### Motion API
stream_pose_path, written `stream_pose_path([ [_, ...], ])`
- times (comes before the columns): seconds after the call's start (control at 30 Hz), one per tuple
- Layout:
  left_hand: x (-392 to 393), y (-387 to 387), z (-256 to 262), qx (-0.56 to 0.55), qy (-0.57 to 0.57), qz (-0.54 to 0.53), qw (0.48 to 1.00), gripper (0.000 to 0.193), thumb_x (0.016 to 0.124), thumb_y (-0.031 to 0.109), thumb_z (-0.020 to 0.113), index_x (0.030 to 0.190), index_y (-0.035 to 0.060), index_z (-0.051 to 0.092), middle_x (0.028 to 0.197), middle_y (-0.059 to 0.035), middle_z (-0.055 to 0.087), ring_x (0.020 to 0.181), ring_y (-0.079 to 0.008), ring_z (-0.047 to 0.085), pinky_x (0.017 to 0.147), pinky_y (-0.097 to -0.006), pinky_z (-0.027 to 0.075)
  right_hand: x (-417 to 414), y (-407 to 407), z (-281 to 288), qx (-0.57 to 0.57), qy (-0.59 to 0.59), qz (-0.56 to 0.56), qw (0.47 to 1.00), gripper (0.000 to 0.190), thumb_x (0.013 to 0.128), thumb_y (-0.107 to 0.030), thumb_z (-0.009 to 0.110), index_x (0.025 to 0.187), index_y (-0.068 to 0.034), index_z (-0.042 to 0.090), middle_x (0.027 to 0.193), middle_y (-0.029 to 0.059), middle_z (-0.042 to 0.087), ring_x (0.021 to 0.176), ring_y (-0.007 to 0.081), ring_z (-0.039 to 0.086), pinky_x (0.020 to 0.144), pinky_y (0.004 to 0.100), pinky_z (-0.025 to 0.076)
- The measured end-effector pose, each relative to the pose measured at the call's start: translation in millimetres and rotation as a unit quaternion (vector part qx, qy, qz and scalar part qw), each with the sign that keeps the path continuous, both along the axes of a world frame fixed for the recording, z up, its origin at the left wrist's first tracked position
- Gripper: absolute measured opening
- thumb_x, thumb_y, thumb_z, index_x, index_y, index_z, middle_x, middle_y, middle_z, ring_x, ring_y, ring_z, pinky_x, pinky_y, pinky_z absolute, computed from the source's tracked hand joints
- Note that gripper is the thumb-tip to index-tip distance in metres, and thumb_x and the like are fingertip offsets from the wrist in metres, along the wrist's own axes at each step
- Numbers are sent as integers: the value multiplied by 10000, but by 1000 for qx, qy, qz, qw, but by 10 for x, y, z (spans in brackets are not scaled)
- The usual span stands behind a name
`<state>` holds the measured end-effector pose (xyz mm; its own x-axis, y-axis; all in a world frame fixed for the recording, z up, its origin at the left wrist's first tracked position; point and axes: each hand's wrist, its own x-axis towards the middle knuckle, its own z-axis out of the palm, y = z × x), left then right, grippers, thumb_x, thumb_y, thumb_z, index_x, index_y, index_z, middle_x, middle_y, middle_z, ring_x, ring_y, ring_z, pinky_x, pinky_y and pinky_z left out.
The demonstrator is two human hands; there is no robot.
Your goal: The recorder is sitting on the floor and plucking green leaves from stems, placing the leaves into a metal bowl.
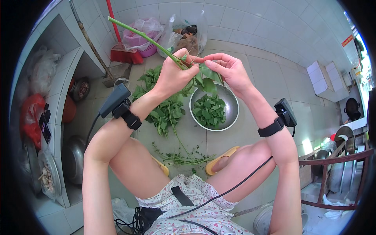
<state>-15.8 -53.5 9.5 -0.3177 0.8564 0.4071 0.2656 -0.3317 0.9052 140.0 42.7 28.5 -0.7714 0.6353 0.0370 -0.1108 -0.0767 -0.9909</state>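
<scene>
My left hand point(177, 72) grips a leafy green stem point(141, 33), whose bare cut end points up and to the left. Thumb and fingers of my right hand point(230, 69) pinch a green leaf point(210, 72) at the stem's leafy end. Below my hands a round metal bowl point(232, 110) with a pale rim stands on the floor. Picked leaves point(209, 110) lie inside it, mostly on its left side. Left of the bowl spreads a heap of leafy stems point(166, 113), partly hidden by my left hand and forearm. Stripped stalks point(185, 158) lie on the tiles between my feet.
A red broom point(126, 55), a pink basket point(148, 50) and a clear plastic bag of refuse point(188, 41) stand by the back wall. Tiled shelves point(57, 111) with bags and pots line the left. At right is a dark red wooden rack point(335, 161). A black cable point(235, 188) crosses my lap.
</scene>
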Motion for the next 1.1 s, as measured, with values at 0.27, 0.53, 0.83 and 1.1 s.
stream_pose_path([
  [0.27,-98,14,20,-136,89,1,987,202,853,61,576,785,43,386,889,-145,659,641,-38,518,546,-209,422,61,68,-33,145,-58,12,988,252,743,-56,714,979,-8,641,812,28,636,703,45,562,616,200,471],
  [0.53,-121,-32,27,-101,47,-64,992,189,836,119,645,948,-3,553,793,-49,642,719,-60,580,609,-206,453,66,82,-33,246,-96,28,964,226,791,-71,680,994,22,647,867,58,661,786,77,599,720,226,497],
  [0.83,-83,-48,80,-119,156,9,981,142,800,120,680,877,0,672,754,-12,647,680,-42,552,606,-206,447,46,91,-82,285,-137,23,948,242,805,-128,669,1000,13,647,834,46,656,744,72,575,669,229,476],
  [1.1,-69,-42,62,-114,126,12,985,157,808,137,672,881,-2,677,740,-5,641,658,-37,534,575,-203,425,5,48,-104,262,-107,-1,959,228,760,-157,700,913,11,676,743,33,655,679,62,544,626,243,459],
])
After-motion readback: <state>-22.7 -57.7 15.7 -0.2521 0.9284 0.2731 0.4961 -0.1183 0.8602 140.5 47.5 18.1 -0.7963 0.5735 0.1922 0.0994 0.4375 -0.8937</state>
